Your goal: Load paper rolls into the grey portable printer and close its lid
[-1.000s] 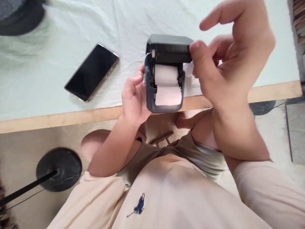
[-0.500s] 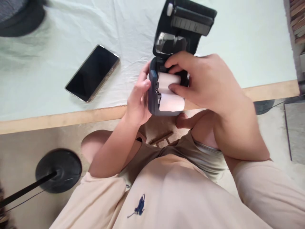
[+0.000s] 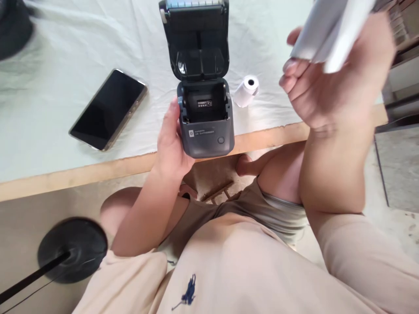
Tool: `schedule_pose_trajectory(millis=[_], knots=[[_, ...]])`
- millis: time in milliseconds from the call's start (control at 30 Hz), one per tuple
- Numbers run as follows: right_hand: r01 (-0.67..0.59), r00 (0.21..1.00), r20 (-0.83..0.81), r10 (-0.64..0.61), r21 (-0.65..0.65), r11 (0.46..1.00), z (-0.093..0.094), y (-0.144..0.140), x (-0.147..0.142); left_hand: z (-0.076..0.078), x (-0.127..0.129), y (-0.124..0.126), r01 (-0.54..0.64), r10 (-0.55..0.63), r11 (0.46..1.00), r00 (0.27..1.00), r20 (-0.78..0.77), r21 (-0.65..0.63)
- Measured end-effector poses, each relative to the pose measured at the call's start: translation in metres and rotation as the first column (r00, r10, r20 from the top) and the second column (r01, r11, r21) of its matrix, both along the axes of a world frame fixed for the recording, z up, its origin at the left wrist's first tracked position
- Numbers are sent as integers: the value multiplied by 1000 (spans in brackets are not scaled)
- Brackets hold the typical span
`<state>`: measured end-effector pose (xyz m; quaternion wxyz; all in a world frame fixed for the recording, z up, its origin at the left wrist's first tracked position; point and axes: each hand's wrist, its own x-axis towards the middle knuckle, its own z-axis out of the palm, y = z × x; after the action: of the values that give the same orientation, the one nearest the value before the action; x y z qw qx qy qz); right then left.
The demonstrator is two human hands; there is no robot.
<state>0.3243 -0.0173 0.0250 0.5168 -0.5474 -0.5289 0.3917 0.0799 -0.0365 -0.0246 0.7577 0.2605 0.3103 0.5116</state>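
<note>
My left hand (image 3: 172,144) grips the left side of a dark grey label printer (image 3: 207,139) at the table's front edge. The printer's lid (image 3: 199,43) stands raised, and its paper bay is empty. Off to the upper right, my right hand (image 3: 340,91) is closed around a white paper roll (image 3: 324,32) with a loose end hanging down. That roll is partly cut off by the top of the view. Just right of the printer, a smaller white paper roll (image 3: 245,93) rests on the cloth, its dark core hole showing.
A smartphone (image 3: 109,109) with a dark screen lies on the pale tablecloth (image 3: 131,39) to the left. A black round object (image 3: 13,30) is at the upper left corner. Below the wooden table edge (image 3: 131,165), a black round stand base (image 3: 72,248) is on the floor.
My right hand has lifted the paper roll out of the printer and moved up and right. The printer has turned more upright in my left hand, and the small roll beside it has come into view.
</note>
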Motion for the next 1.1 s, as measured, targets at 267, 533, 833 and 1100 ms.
schedule_pose_trajectory(millis=[267, 533, 833, 1100], knots=[[185, 978, 55, -201, 216, 959, -33, 0, 19, 1, 0, 1, -2, 2, 1000, 1000, -3, -21], [207, 749, 612, -255, 149, 967, -64, 5, 47, 0, 1, 0, 2, -2, 1000, 1000, 10, -11], [12, 616, 769, -172, 209, 978, -46, -15, -24, 6, 2, 0, -1, 1, 1000, 996, -89, -5], [-80, 809, 587, -29, 159, 984, -72, 4, -27, 2, 1, -1, -43, 43, 999, 999, -23, -21]])
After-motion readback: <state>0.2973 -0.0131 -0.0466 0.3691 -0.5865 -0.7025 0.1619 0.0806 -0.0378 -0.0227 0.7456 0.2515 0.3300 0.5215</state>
